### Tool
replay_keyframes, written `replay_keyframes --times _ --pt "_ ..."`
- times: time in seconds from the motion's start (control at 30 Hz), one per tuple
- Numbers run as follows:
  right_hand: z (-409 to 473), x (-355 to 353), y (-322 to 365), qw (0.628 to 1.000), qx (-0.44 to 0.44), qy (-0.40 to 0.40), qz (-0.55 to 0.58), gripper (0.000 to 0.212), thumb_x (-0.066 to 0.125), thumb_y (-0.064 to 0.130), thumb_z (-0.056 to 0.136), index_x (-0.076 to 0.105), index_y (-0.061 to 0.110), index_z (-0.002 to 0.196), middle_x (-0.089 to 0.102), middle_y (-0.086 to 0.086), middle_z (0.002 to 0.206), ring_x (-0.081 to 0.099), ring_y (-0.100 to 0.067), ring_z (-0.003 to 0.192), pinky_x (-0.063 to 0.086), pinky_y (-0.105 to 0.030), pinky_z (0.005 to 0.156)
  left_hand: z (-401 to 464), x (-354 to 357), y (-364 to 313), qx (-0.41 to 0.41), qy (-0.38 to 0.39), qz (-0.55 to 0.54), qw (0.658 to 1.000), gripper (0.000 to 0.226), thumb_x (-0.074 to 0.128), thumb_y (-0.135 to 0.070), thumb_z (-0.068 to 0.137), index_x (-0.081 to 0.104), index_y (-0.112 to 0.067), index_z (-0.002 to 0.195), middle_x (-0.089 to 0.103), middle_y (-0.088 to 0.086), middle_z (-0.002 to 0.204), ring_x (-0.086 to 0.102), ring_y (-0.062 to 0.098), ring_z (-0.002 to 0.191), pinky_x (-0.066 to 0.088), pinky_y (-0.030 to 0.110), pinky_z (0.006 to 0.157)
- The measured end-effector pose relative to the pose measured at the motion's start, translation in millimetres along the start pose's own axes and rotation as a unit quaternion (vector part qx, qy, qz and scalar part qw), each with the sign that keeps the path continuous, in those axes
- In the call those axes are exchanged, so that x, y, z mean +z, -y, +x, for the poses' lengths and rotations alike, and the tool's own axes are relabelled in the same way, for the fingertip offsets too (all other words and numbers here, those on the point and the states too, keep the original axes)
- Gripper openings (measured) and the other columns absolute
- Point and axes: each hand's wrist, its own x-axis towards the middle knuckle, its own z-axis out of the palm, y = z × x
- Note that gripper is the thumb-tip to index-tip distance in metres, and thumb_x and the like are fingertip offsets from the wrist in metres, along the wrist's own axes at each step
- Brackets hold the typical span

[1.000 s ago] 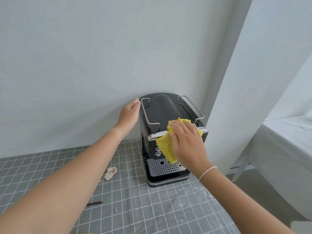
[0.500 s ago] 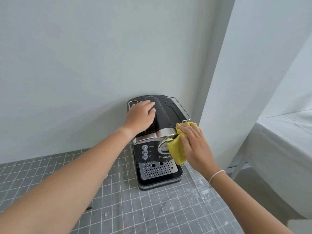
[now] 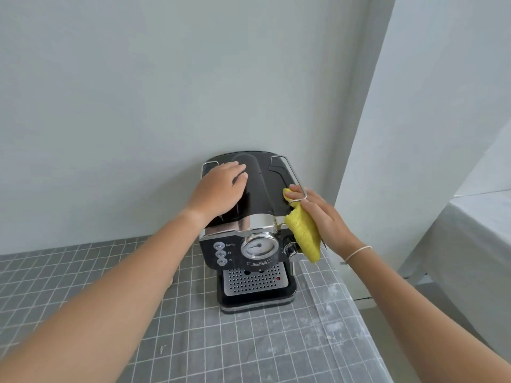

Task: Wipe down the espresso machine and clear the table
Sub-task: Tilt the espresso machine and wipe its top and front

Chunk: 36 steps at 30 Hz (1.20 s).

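Since the earlier frame the yellow cloth [image 3: 304, 233] had been carried from the machine's front to its right side, pressed there by the right hand [image 3: 323, 217], fingers straight. The espresso machine [image 3: 249, 230], at frame centre, was steadied by the left hand [image 3: 218, 192], fingers relaxed. Wiping was judged unfinished; the table [image 3: 249, 346] remained uncleared.

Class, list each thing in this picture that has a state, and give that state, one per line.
Espresso machine: upright on the table, against the wall.
Yellow cloth: pressed against the machine's right side.
Left hand: flat on the machine's top.
Right hand: fingers straight, pressing the cloth.
Gauge needle: pointing up-right.
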Motion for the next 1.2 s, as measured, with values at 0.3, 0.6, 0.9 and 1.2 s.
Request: replay_keyframes --times 0.3,0.6,0.9,1.2 --pt "6.4 -10.6 -15.4 0.997 -0.033 0.062 0.038 0.039 0.031 0.019 0.089 0.065 0.025 0.106 0.047 0.019 0.134 0.029 0.001 0.134 0.013 -0.017 0.113 -0.8 0.6 0.1 -0.022 -0.026 0.009 0.999 0.041 0.035 -0.033 0.095 0.047 -0.023 0.133 0.041 -0.005 0.146 0.031 0.011 0.137 0.024 0.029 0.109" --pt "7.1 -15.9 -24.2 0.995 -0.043 0.076 0.044 0.039 0.031 0.018 0.086 0.064 0.029 0.105 0.045 0.018 0.136 0.020 -0.002 0.139 0.010 -0.009 0.111 -1.7 0.6 -2.2 -0.037 -0.035 0.015 0.999 0.041 0.035 -0.031 0.095 0.047 -0.023 0.133 0.042 -0.004 0.145 0.033 0.011 0.136 0.025 0.027 0.108" --pt "20.9 -11.3 -22.0 0.995 -0.057 0.085 0.014 0.043 0.027 0.017 0.087 0.066 0.021 0.103 0.044 0.011 0.138 0.018 -0.002 0.139 0.003 -0.025 0.117 0.1 0.7 -0.1 -0.042 -0.040 0.022 0.998 0.041 0.035 -0.031 0.095 0.046 -0.022 0.134 0.043 -0.004 0.144 0.034 0.010 0.135 0.025 0.027 0.108" --pt "-1.4 11.1 -25.5 0.995 -0.049 -0.038 0.074 0.037 0.034 0.009 0.096 0.063 0.033 0.100 0.045 0.011 0.136 0.033 0.020 0.122 0.020 0.003 0.098 -1.2 0.9 -1.1 -0.053 -0.065 0.025 0.996 0.041 0.034 -0.028 0.095 0.047 -0.018 0.133 0.044 -0.001 0.144 0.033 0.010 0.136 0.024 0.026 0.108"
